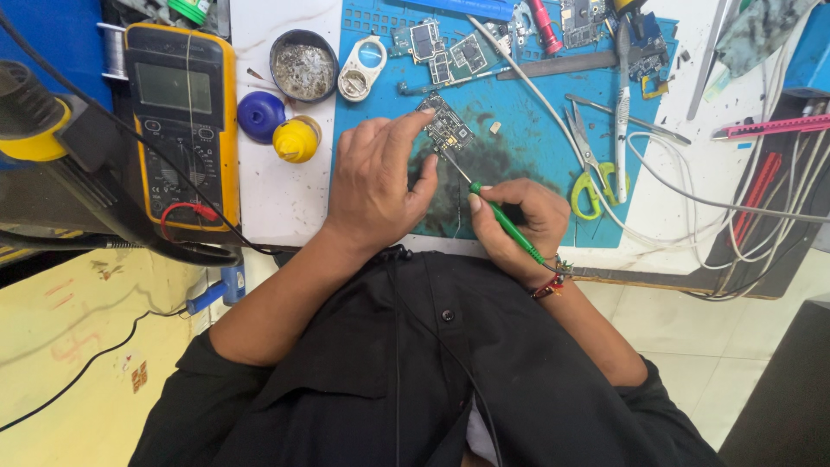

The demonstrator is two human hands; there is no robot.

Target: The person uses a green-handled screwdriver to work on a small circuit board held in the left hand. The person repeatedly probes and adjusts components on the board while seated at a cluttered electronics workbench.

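A small dark circuit board (447,128) studded with tiny metal parts lies on the blue rubber work mat (536,164), near the mat's left edge and just above a worn, darkened patch. The left hand (373,183) rests over its lower left side, the index finger stretched out so that its tip presses on the board's upper corner, pinning it flat; the thumb points right, toward the other hand. The right hand (516,223) is closed around a slim green-handled soldering tool (501,220), held like a pen between thumb and fingers, with its thin metal tip slanting up and left to meet the board's lower edge.

Just right of the board sits a small pale chip (494,127) on the mat. Farther right lie scissors with yellow-green handles (590,169), a long silver pair of tweezers (623,112) and loops of white cable (692,199). Above the board, along the mat's top, more small circuit boards (450,47) are scattered, with a white oval magnifier (363,67) at the mat's upper left corner. Left of the mat, on the white tabletop (277,190), stand a round dark tin of metal wool (303,65), a blue dome-shaped cap (260,115) and a yellow dome-shaped bottle (296,139) side by side. Beyond them lies a yellow-cased digital multimeter (181,121) with a grey screen. A pink utility knife (774,126) rests at the far right.
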